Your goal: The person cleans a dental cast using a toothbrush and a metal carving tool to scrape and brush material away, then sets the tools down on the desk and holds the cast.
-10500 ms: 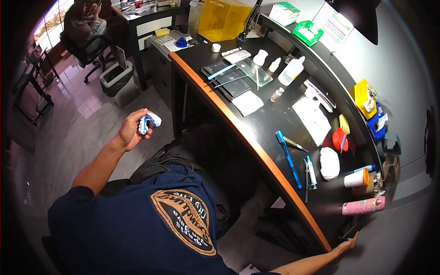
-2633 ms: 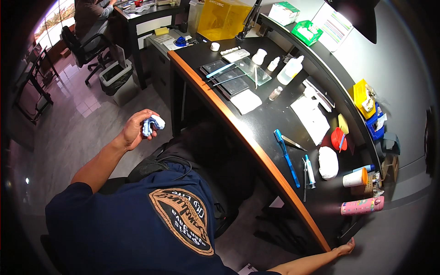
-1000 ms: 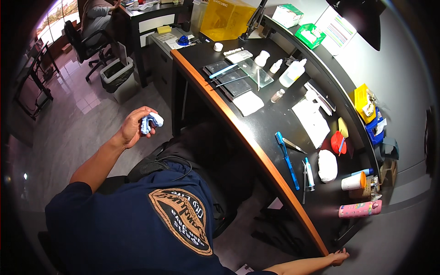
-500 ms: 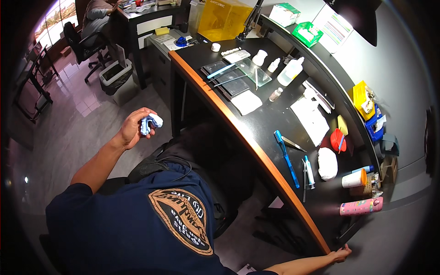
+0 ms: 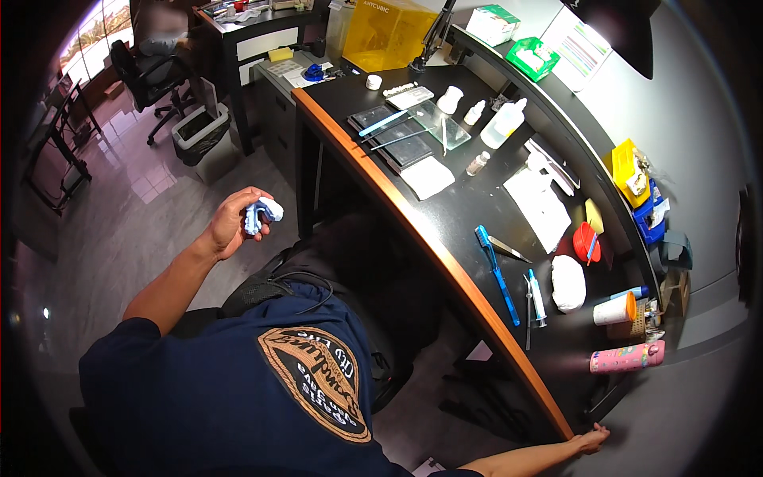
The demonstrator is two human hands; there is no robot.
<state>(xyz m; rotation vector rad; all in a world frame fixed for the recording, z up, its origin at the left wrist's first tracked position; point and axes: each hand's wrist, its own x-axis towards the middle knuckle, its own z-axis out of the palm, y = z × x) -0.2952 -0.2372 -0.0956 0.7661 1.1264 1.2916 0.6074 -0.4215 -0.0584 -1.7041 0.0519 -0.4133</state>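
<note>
Over the floor left of the desk, my left hand (image 5: 232, 223) is closed around a small horseshoe-shaped dental cast (image 5: 263, 213), light blue with white. Its fingers wrap the cast from behind and below. Far off at the lower right, my right hand (image 5: 590, 440) is beside the desk's near right corner. Its fingers look curled; whatever they grip, if anything, is hidden. On the black desk (image 5: 477, 208) nearest that hand lies a pink patterned bottle (image 5: 626, 358). A blue brush (image 5: 497, 274), a syringe (image 5: 537, 299) and a white lump (image 5: 567, 284) lie further in.
Towards the desk's far end are a glass plate (image 5: 453, 131), a clear bottle (image 5: 504, 125) and a small jar (image 5: 478, 164). A red bowl (image 5: 586, 242) stands near the back ledge. On the floor at left is a bin (image 5: 203, 139); a person (image 5: 163, 36) sits beyond.
My hands and the dental cast stay where they were. In the background, the seated person has shifted, and the arm that reached to the other desk is drawn back.
</note>
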